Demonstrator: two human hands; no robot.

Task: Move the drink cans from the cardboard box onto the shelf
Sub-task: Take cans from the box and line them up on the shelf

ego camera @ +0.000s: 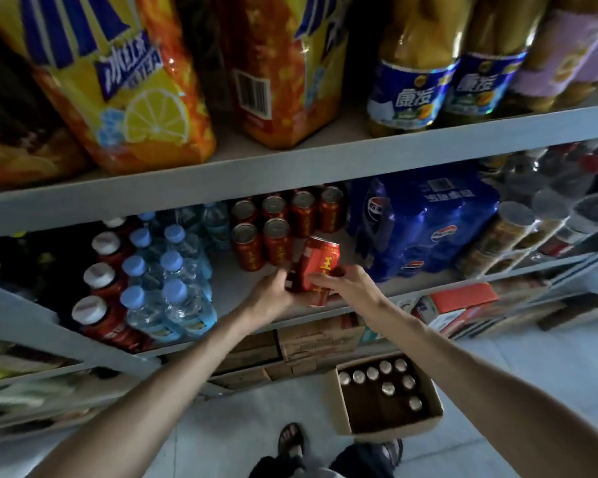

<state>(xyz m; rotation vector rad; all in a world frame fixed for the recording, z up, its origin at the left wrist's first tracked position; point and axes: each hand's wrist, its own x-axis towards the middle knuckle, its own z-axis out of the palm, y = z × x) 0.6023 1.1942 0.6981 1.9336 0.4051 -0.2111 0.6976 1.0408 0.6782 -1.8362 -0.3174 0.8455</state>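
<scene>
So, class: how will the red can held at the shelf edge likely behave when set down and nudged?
The red can is a tilted cylinder, so it may tip or roll off the shelf. Probably rigid: both the left hand and right hand grip it undented.

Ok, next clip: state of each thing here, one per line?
left hand: fingers closed on a red can
right hand: fingers closed on a red can
held red cans: tilted, at the shelf's front edge
red cans on shelf: upright, in rows
cardboard box: open on the floor, partly emptied
cans in box: upright
blue Pepsi pack: shrink-wrapped, on the shelf
</scene>
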